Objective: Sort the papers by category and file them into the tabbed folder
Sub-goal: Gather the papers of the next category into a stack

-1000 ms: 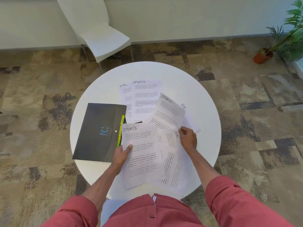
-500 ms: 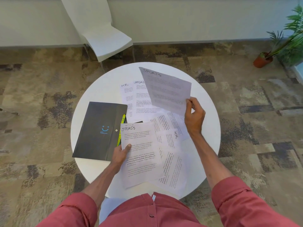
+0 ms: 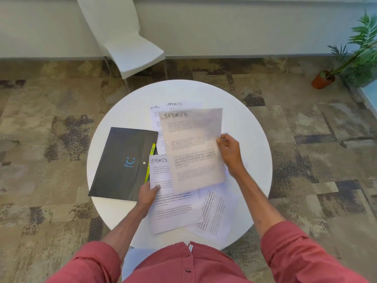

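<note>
My right hand [image 3: 229, 154] pinches the right edge of a blurred sheet headed SPORTS [image 3: 193, 148] and holds it in the air above the table. My left hand [image 3: 148, 194] grips the left edge of another SPORTS sheet [image 3: 171, 209] lying on the table, thumb on top. A dark folder [image 3: 120, 164] with a blue smile mark lies to the left, yellow tabs [image 3: 152, 150] showing at its right edge. Farther back lie a sheet headed HR [image 3: 155, 113] and one headed SPORTS [image 3: 177, 104], partly covered. Another printed sheet [image 3: 214, 213] lies at the right under the held one.
The round white table [image 3: 251, 129] stands on patterned carpet. A white chair [image 3: 130, 39] is behind it by the wall. A potted plant [image 3: 324, 79] sits at the far right. My red shirt fills the bottom of the view.
My right hand picked a SPORTS sheet off the pile, lifted it to the back, and has now brought it left and nearer, over the sheet under my left hand. My left hand stayed put.
</note>
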Demonstrator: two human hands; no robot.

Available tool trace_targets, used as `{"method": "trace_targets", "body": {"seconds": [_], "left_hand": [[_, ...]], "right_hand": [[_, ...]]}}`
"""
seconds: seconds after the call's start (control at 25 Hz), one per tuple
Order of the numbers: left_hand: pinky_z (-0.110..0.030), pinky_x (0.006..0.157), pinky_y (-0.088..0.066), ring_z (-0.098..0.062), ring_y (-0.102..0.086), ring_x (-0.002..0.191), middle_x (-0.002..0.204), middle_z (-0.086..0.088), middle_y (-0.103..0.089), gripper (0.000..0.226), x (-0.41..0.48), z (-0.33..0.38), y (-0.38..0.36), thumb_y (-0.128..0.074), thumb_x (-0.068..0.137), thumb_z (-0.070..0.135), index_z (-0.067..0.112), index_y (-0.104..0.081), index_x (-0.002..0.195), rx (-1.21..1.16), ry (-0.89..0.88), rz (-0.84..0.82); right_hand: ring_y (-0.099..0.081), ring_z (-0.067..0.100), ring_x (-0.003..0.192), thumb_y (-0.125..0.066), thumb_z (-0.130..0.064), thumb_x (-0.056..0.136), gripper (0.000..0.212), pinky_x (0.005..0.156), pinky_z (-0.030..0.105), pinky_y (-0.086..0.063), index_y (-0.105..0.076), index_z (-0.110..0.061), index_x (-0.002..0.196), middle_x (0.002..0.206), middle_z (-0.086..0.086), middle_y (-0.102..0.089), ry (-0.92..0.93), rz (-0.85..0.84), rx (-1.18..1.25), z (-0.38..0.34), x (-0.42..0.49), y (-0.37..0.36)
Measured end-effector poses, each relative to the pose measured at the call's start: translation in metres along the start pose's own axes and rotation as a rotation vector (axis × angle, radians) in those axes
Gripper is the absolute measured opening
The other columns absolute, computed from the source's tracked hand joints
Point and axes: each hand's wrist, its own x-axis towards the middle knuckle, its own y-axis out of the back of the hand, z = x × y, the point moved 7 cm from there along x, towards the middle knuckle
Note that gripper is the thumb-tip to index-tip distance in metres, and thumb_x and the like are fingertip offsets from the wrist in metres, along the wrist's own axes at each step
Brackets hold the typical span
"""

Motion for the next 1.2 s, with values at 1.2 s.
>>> {"method": "trace_targets", "body": {"seconds": [1.2], "left_hand": [[-0.038,0.071,-0.064,-0.028,-0.080,0.086,0.105,-0.011,-0.083,0.022,0.011,0.009,0.019,-0.066,0.100,0.002,0.010,-0.074,0.119,-0.098,0.126,0.007]], "right_hand": [[-0.069,0.028,0.085,-0.062,-0.029,0.099,0.014,0.071,0.034,-0.052,-0.065,-0.018,0.092,0.091,0.002,-0.071,-0.194,-0.122,-0.804,0.067,0.014,-0.074]]}}
